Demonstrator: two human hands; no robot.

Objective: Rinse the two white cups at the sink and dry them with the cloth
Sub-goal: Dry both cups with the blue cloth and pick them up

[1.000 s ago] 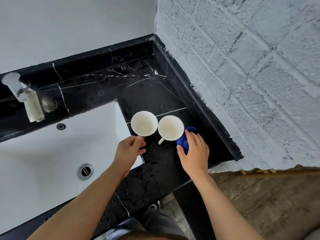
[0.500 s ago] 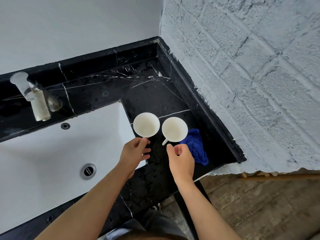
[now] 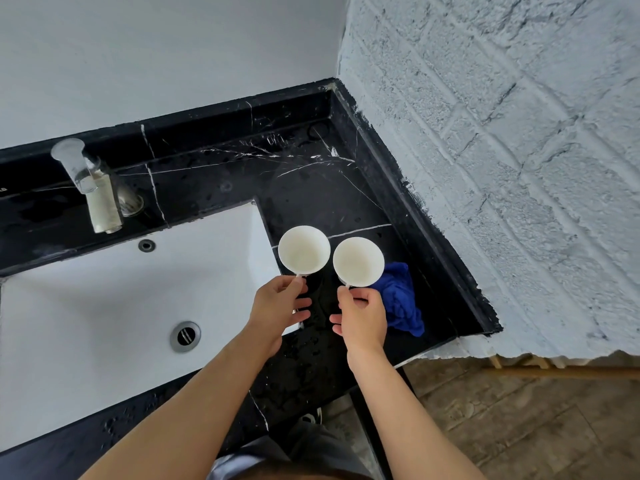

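Two white cups stand side by side, mouths up, on the wet black marble counter [image 3: 311,188] to the right of the white sink [image 3: 104,306]. My left hand [image 3: 278,306] pinches the handle of the left cup [image 3: 303,250]. My right hand [image 3: 363,315] pinches the handle of the right cup [image 3: 358,261]. A crumpled blue cloth [image 3: 401,303] lies on the counter just right of my right hand, partly tucked under the right cup's edge.
A chrome tap [image 3: 93,188] stands at the back left over the sink, whose drain [image 3: 185,336] sits near the middle. A rough white brick wall [image 3: 502,168] bounds the counter on the right. Wooden floor [image 3: 519,427] shows below the counter's front edge.
My right hand left the blue cloth and moved left to the right cup's handle, closing on it. My left hand stayed at the left cup's handle.
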